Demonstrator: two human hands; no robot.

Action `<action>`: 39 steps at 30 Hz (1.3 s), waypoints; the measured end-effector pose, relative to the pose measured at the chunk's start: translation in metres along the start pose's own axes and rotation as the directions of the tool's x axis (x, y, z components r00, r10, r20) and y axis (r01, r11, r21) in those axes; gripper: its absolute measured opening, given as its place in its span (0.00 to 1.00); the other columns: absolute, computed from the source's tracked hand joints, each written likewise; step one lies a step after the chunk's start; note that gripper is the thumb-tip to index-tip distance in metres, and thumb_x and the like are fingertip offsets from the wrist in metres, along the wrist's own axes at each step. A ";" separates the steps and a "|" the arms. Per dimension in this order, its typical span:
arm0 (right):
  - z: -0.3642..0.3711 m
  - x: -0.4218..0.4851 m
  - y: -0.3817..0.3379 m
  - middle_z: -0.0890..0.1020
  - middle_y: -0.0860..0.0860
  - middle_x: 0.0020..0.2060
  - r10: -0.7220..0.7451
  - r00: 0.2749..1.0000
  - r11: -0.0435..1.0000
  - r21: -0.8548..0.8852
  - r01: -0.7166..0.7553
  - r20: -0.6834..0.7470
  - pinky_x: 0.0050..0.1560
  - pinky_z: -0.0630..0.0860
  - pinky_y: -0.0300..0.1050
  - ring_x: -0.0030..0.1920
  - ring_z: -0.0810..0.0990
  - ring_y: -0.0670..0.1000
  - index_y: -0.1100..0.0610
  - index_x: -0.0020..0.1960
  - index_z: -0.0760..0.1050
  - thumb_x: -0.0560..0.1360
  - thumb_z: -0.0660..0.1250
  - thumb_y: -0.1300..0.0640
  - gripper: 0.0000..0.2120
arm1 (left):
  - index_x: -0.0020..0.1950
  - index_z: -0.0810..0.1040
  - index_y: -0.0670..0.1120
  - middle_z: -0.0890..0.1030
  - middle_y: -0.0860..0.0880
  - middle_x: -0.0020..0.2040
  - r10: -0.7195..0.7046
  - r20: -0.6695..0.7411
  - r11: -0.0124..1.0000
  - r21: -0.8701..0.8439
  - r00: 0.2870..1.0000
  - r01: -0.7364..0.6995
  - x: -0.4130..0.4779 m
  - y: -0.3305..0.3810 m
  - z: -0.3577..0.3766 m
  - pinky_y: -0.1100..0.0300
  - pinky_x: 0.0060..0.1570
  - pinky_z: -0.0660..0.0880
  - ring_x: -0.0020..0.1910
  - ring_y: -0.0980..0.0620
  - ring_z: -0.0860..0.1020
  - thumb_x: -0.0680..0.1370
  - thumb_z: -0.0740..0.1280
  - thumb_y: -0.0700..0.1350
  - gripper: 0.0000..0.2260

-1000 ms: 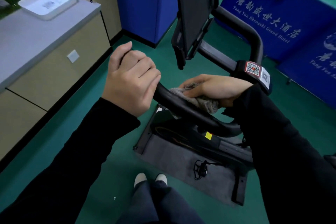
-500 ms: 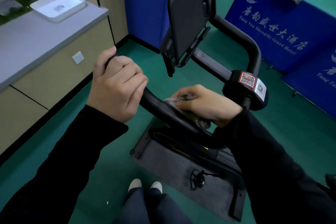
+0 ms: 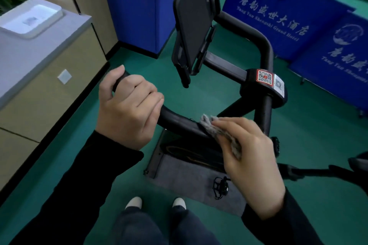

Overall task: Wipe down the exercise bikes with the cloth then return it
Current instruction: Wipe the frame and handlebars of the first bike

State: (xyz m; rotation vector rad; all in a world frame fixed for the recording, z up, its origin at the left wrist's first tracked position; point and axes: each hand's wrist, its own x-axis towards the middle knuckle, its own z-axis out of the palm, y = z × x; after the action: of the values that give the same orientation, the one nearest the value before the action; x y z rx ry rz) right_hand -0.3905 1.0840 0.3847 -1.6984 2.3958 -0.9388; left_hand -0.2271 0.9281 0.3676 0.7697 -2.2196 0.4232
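Left hand is clamped round the left end of the black handlebar, fingers curled right over it. Right hand grips the grey cloth and presses it onto the bar's curve, just right of the other hand. Up top on the exercise bike, a dark tablet holder stands tilted. Down below, a grey mat lies on the green floor. Off left, a white tray sits on the tabletop.
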 end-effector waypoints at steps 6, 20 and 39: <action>0.047 -0.046 -0.024 0.73 0.56 0.53 0.175 0.866 0.978 -0.016 -0.207 -0.468 0.56 0.69 0.34 0.51 0.73 0.52 0.63 0.54 0.81 0.74 0.69 0.62 0.10 | 0.40 0.80 0.44 0.81 0.49 0.41 0.025 -0.004 0.998 -0.057 1.000 -0.025 -0.002 -0.004 0.000 0.51 0.66 0.57 0.50 0.47 0.73 0.78 0.62 0.43 0.10; 0.144 -0.010 -0.103 0.72 0.57 0.44 0.495 0.374 0.867 0.415 -0.277 -0.784 0.45 0.74 0.36 0.44 0.74 0.47 0.64 0.47 0.81 0.73 0.69 0.66 0.04 | 0.42 0.79 0.43 0.79 0.47 0.41 0.128 0.038 0.985 -0.118 0.991 -0.123 0.001 -0.015 -0.003 0.49 0.65 0.57 0.51 0.47 0.70 0.80 0.59 0.44 0.12; 0.160 -0.003 -0.106 0.71 0.54 0.47 0.488 0.231 0.863 0.427 -0.269 -0.842 0.48 0.72 0.35 0.47 0.74 0.47 0.62 0.51 0.81 0.73 0.69 0.66 0.07 | 0.45 0.79 0.42 0.79 0.46 0.44 0.130 0.116 0.973 -0.207 0.985 -0.104 0.001 -0.017 -0.007 0.50 0.68 0.53 0.53 0.47 0.69 0.81 0.57 0.44 0.13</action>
State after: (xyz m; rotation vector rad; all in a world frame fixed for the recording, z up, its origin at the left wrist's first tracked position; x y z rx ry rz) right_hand -0.2397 0.9941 0.3078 -0.2478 2.8389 -2.4180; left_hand -0.2130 0.9179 0.3741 0.5750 -2.3929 0.2061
